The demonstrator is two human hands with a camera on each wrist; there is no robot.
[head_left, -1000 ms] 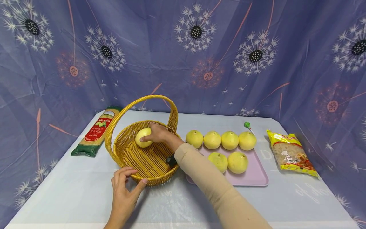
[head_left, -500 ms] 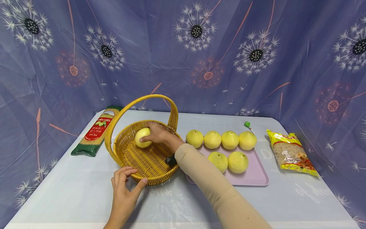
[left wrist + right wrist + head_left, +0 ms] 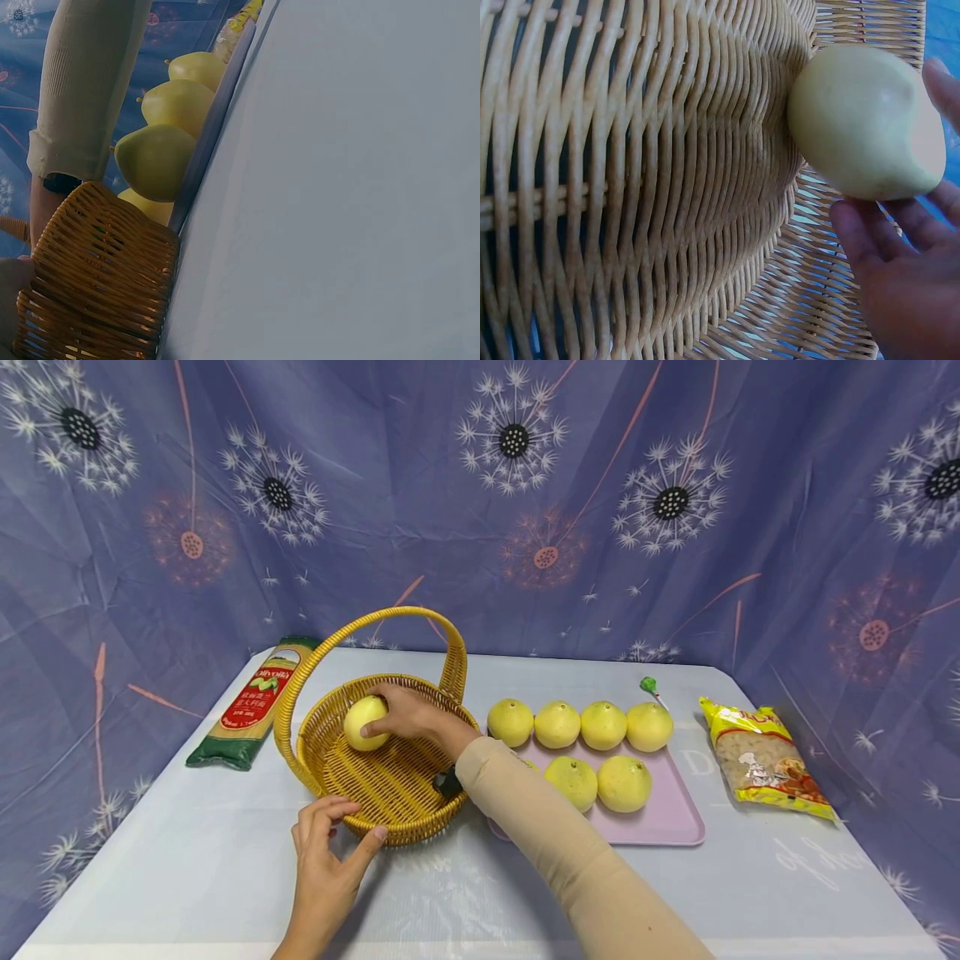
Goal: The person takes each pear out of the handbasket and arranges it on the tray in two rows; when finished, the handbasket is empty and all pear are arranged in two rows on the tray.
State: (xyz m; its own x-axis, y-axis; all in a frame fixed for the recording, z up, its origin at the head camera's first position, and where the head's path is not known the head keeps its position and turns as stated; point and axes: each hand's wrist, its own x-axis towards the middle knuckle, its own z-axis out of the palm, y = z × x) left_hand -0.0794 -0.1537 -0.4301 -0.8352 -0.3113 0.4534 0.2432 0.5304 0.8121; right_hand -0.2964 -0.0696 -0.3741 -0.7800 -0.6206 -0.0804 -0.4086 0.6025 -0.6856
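Observation:
A round pale-yellow pomelo point(image 3: 363, 723) is inside the wicker basket point(image 3: 390, 785), near its back left wall. My right hand point(image 3: 408, 710) holds this pomelo, thumb on the near side and fingers around the far side. In the right wrist view the fingers and thumb curve about the pomelo point(image 3: 862, 124), which sits against the woven wicker point(image 3: 735, 112). My left hand point(image 3: 326, 856) grips the basket's front left rim with thumb and fingers. Only a sliver of it shows in the left wrist view, beside the basket wall point(image 3: 105, 270).
A pink tray point(image 3: 675, 810) right of the basket bears several pomelos point(image 3: 625, 785), one partly hidden by the right sleeve. A green-topped lollipop point(image 3: 648, 686) lies behind it. A yellow snack bag point(image 3: 765, 760) is at the far right, a spaghetti packet point(image 3: 255, 702) at the left.
My right hand has moved slightly left within the basket, carrying the pomelo closer to the left wall. The left hand and basket have stayed put.

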